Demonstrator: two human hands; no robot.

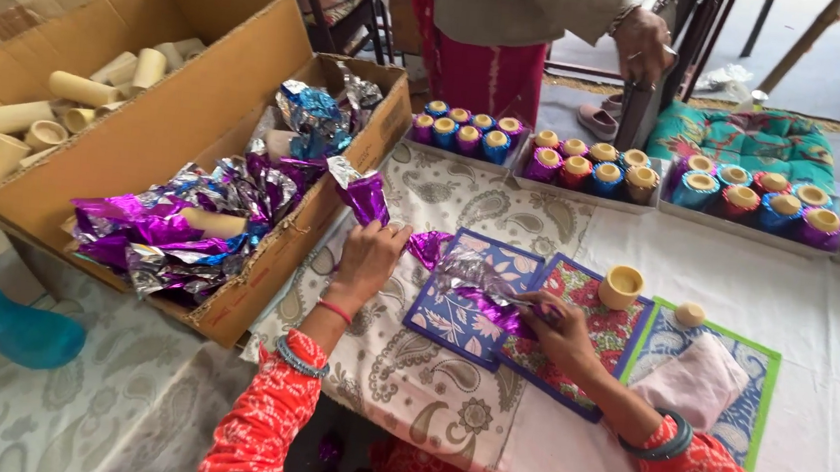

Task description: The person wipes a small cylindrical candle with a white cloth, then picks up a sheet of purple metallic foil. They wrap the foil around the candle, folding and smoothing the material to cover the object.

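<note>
- The crinkled purple metallic foil strip [439, 252] lay stretched across the patterned blue mat [470, 300], centre of the table.
- Left hand [371, 254] pinched its far-left end.
- Right hand [558, 329] pressed closed on the near-right end, apparently gripping.
- Judged light, limp and tear-prone; best held by the edges.

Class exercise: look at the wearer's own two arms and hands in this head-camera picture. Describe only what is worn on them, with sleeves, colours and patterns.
Both arms wear orange-red sleeves with a small white print. The left hand has a thin red thread bracelet at the wrist and a teal bangle by the cuff. The right hand has a stack of blue-grey bangles at the sleeve's edge. No gloves.
</note>
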